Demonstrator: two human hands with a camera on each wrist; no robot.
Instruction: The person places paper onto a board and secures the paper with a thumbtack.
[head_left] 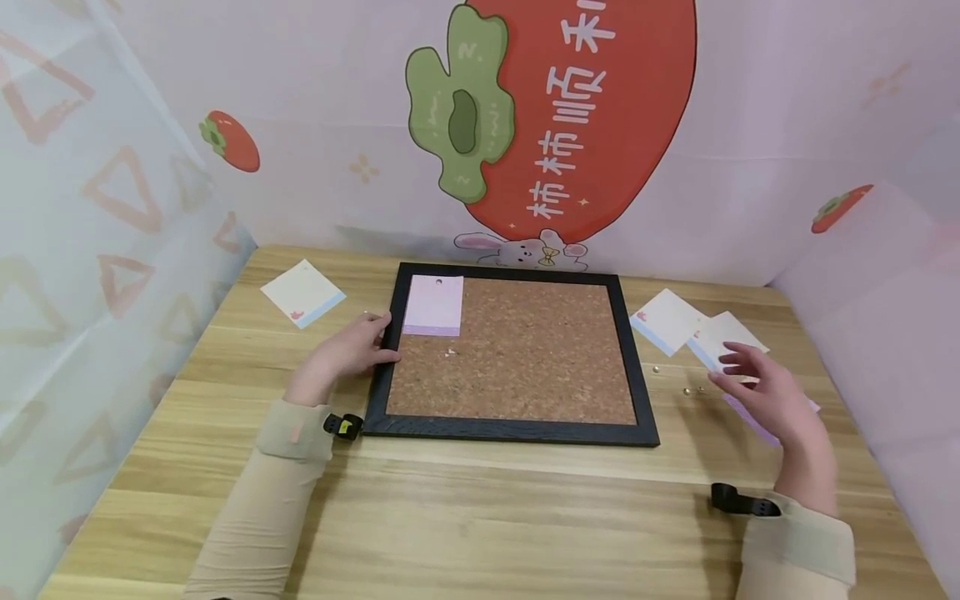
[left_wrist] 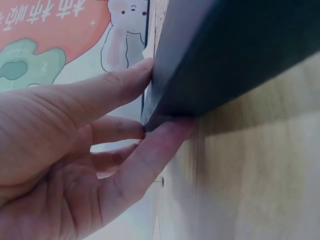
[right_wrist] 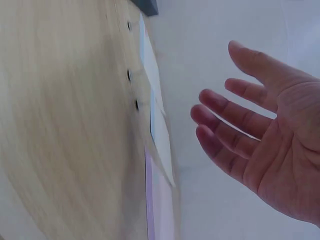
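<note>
A cork board (head_left: 540,358) in a black frame lies on the wooden table. My left hand (head_left: 347,346) holds its left edge; in the left wrist view the thumb (left_wrist: 127,82) touches the frame (left_wrist: 200,55) above and a finger reaches its lower edge by the tabletop. One pale purple card (head_left: 435,304) is on the board's upper left corner, with a small pin (head_left: 438,282) at its top. My right hand (head_left: 772,396) hovers with nothing in it, fingers loosely bent, over a purple-edged card (head_left: 752,419), which it partly hides, near several small push pins (head_left: 686,391).
Two blue-edged white cards (head_left: 670,321) overlap right of the board. Another white card (head_left: 303,293) lies at the far left. A small pale item (head_left: 450,352) sits on the cork. A printed cloth (head_left: 337,108) hangs behind the table (head_left: 487,517).
</note>
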